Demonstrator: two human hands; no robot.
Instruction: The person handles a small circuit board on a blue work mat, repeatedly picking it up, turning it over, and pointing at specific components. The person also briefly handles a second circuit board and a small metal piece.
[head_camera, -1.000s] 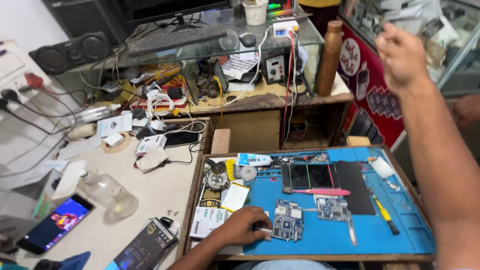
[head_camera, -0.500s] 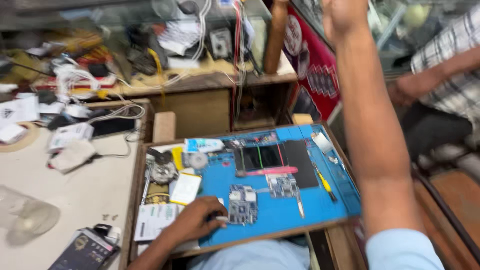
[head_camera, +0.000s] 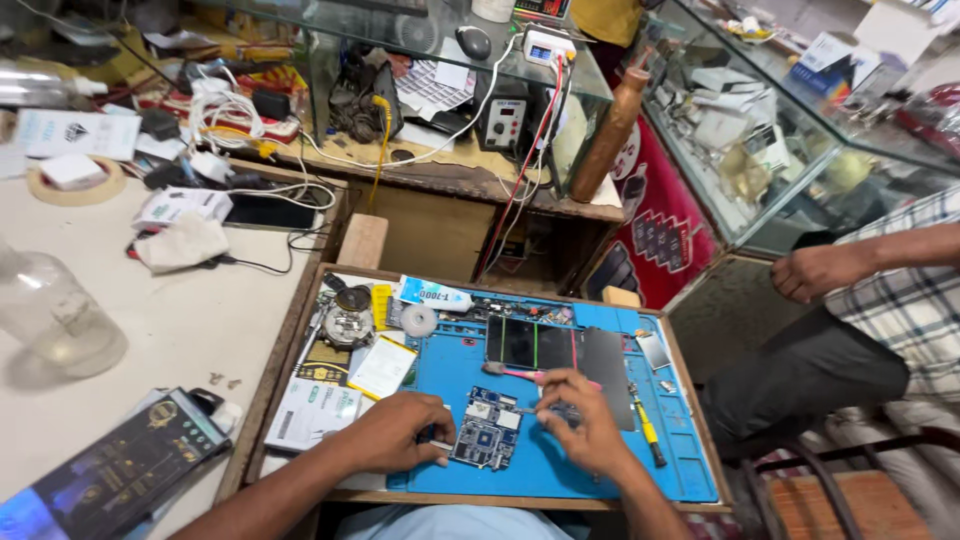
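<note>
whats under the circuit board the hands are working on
The circuit board lies on the blue work mat in the wooden tray. The left hand steadies its edge; the right hand is beside it. What lies directly beneath the board is covered.

A: What do the hands do?
B: The left hand (head_camera: 392, 432) presses on the board (head_camera: 487, 432). The right hand (head_camera: 583, 422) touches its edge, on the blue mat (head_camera: 560, 470).
</note>
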